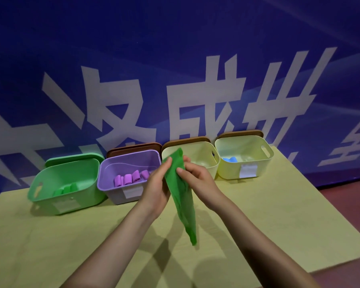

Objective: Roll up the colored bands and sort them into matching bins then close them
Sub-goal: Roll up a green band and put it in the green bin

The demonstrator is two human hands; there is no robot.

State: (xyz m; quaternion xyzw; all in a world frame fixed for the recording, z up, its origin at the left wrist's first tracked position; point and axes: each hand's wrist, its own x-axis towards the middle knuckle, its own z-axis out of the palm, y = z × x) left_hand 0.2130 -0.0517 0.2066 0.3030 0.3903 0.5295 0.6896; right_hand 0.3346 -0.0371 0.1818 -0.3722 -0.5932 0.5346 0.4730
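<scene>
Two bare forearms reach in; the left hand (156, 183) and right hand (192, 176) both pinch the top of a limp, thin green elastic band (182, 196), likely to start rolling it. It hangs unrolled above the yellow table (50, 246), in front of the open bins; the green plastic bin (50, 196) awaits.

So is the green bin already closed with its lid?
No, the green bin is open, with its green lid propped behind it and rolled green bands visible inside.
</scene>
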